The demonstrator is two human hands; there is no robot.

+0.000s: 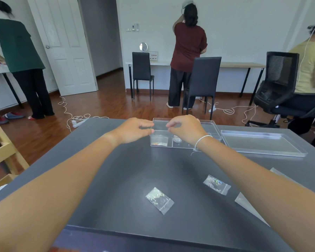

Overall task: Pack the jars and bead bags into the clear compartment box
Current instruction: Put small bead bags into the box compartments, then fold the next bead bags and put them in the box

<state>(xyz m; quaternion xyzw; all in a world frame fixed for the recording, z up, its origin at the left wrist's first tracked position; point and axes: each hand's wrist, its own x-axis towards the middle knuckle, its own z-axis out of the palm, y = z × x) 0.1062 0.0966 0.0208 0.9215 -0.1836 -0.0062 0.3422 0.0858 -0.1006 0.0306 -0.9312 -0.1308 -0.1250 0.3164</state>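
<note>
While both arms reach forward over the dark worktop [116, 179], the left hand [135, 130] and right hand [186, 128] hold a small clear bag [159, 127] between them above the clear compartment box [213, 125]. Thumb and forefinger of each hand are pinched on one end of that bag, left hand on the left end, right hand on the right. The box sits at the far edge of the worktop. Its front-left compartment contains a bead bag with coloured pieces [159, 141]; a jar [177, 139] sits in the compartment beside it. The box lid [262, 142] lies flat just right of the box. Two bead bags [159, 200] [216, 184] lie near the front edge, well apart from the box.
</note>
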